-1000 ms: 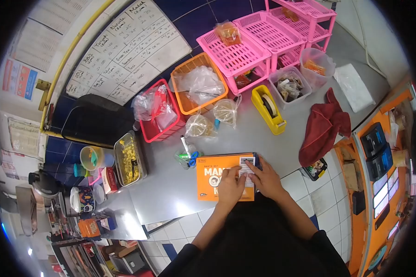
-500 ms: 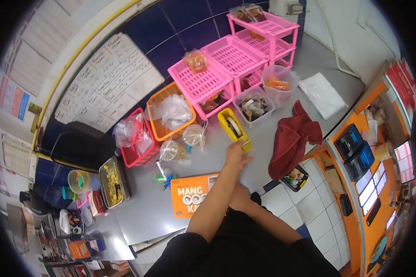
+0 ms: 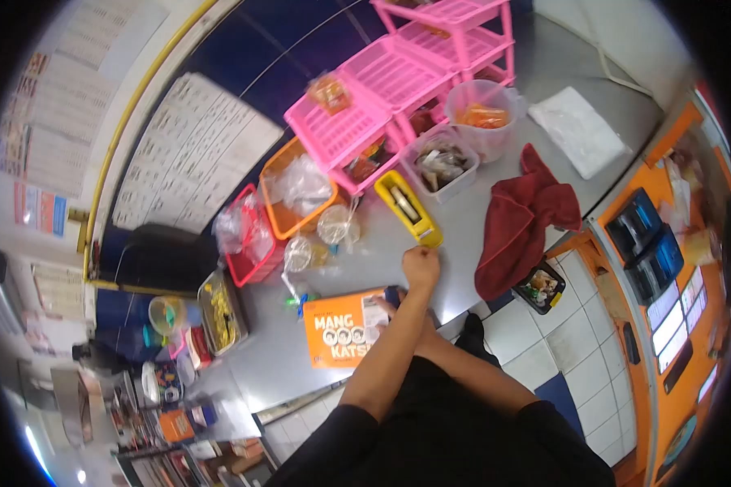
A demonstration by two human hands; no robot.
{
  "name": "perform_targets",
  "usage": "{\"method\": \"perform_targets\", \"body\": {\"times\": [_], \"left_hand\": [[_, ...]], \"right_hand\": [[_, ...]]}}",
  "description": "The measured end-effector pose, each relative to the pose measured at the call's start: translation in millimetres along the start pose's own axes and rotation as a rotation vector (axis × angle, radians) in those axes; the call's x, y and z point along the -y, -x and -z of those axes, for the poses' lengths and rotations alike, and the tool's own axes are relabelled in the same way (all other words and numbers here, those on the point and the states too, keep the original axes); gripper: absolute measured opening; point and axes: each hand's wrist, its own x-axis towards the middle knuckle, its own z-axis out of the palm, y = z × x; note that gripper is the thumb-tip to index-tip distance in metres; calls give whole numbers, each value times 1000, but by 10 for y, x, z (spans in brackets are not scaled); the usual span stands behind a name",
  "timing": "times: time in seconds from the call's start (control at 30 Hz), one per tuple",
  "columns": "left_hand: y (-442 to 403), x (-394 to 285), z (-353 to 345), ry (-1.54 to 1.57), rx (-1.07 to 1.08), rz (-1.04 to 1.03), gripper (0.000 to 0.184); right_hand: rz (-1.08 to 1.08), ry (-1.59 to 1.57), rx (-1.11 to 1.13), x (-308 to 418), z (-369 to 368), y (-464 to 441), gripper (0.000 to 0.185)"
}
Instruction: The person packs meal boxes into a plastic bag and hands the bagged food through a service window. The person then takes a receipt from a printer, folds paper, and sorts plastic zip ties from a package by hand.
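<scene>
My left hand (image 3: 421, 266) is closed, just in front of the yellow tape dispenser (image 3: 410, 209). What its fingers pinch, if anything, is too small to see. Below the left forearm, my right hand (image 3: 387, 312) reaches over the right edge of an orange printed box (image 3: 339, 331) lying on the counter. Its fingers are partly hidden by the forearm. A small dark object (image 3: 395, 295) shows against them, and its kind is not clear. Pale label area (image 3: 375, 318) on the box lies beside the fingers.
Pink racks (image 3: 341, 130), a clear tub (image 3: 440, 166) and a round container (image 3: 483, 122) stand behind. A dark red cloth (image 3: 521, 223) lies to the right, near white packaging (image 3: 578, 134). Orange (image 3: 298, 187) and red (image 3: 252, 243) baskets and a metal tray (image 3: 222, 315) are left.
My left hand has drawn back from the tape dispenser and curled shut. My right hand has moved left onto the box's edge. The whole view has shifted slightly.
</scene>
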Motion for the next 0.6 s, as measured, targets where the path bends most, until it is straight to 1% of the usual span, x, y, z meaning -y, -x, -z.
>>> {"method": "perform_targets", "body": {"times": [0.03, 0.1, 0.13, 0.2, 0.23, 0.27, 0.33, 0.37, 0.4, 0.43, 0.47, 0.5, 0.57, 0.6], "left_hand": [[111, 4, 87, 0, -30, 28, 19], [295, -116, 275, -51, -5, -171, 27], [431, -222, 499, 22, 136, -88, 25], [629, -113, 935, 31, 79, -287, 21], [651, -5, 1179, 69, 93, -233, 20], [632, 117, 1424, 110, 105, -180, 20], [537, 357, 1837, 169, 222, -21, 21], [496, 405, 1940, 174, 218, -19, 21], [437, 429, 2025, 71, 280, -37, 23], [383, 473, 2074, -31, 338, -54, 25], [333, 560, 2079, -214, 336, -133, 36], [307, 540, 2096, -204, 327, -127, 36], [227, 464, 2118, -477, 458, 93, 51], [173, 466, 2114, -728, 410, 162, 61]], "right_hand": [[21, -19, 29, 44, 26, 17, 66], [-121, -66, 113, 56, 130, -55, 70], [-153, -77, 204, 30, 127, -78, 77], [-208, -159, 241, 27, 176, -132, 79], [-257, -219, 281, 25, 189, -120, 81], [-224, -111, 241, 4, 96, -84, 83], [-237, -109, 238, 71, 195, -114, 80], [-239, -106, 240, 119, 265, -144, 78], [-276, -172, 280, 147, 311, -170, 78], [-267, -167, 289, 132, 269, -158, 78], [-244, -156, 248, 91, 208, -138, 77], [-221, -145, 207, 74, 169, -120, 76], [-234, -140, 228, 108, 197, -132, 75], [-238, -140, 224, 116, 204, -138, 76]]}}
